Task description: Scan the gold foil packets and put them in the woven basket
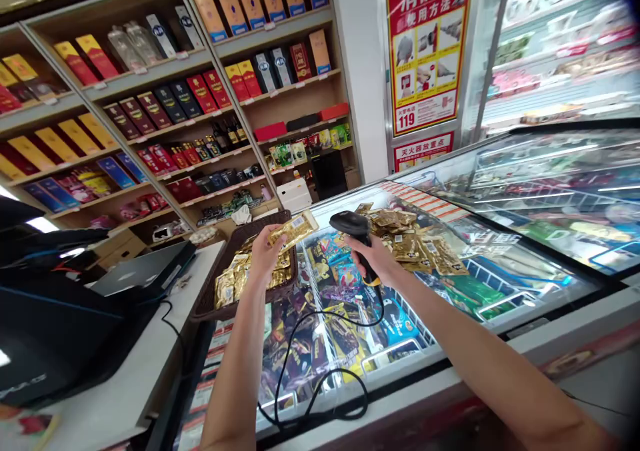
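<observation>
My left hand (266, 251) is closed on a gold foil packet (299, 228), whose white barcode label faces up. Just below that hand stands a brown woven basket (210, 298) with several gold packets (235, 274) in it. In my right hand (375, 259) is a black barcode scanner (351, 223), its head turned towards the packet but apart from it. A black cable (325, 312) runs from the scanner's handle and loops over the glass. Beyond my right hand lies a loose pile of gold packets (400, 238) on the freezer's glass top.
Under the glass lid of the chest freezer (420, 364) are colourful packages and wire baskets. A counter (125, 371) with a black machine (55, 324) stands at the left. Shelves of boxed bottles (195, 98) line the back wall, beside a red poster (427, 51).
</observation>
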Demonstrator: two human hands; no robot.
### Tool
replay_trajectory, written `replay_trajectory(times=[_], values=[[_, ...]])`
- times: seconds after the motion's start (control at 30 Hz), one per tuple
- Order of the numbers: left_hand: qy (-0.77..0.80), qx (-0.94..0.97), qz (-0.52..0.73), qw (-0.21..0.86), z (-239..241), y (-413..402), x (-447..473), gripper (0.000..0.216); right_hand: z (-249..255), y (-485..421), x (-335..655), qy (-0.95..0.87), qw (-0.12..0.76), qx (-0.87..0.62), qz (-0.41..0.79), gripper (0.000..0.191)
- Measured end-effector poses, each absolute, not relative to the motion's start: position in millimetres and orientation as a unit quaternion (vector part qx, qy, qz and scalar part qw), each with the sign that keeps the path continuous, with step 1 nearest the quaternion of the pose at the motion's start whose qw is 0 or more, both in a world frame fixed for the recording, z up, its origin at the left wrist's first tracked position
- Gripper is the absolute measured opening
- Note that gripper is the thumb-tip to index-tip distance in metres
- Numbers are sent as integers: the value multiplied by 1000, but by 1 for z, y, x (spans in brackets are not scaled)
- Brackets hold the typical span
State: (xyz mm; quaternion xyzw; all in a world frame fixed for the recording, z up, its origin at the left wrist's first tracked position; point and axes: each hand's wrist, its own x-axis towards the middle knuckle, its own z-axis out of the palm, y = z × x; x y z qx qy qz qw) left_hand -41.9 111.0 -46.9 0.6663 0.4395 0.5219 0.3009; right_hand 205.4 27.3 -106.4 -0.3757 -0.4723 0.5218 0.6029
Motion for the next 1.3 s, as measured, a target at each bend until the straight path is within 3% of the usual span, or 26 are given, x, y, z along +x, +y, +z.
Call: replay_trajectory(times=[0.27, 1.3], values=[[465, 630, 542, 306, -64, 115, -34, 41, -98, 14, 197, -513, 552, -323, 572, 41], [508, 641, 508, 270, -75, 119, -33, 39, -101, 14, 198, -557, 524, -303, 568, 37]])
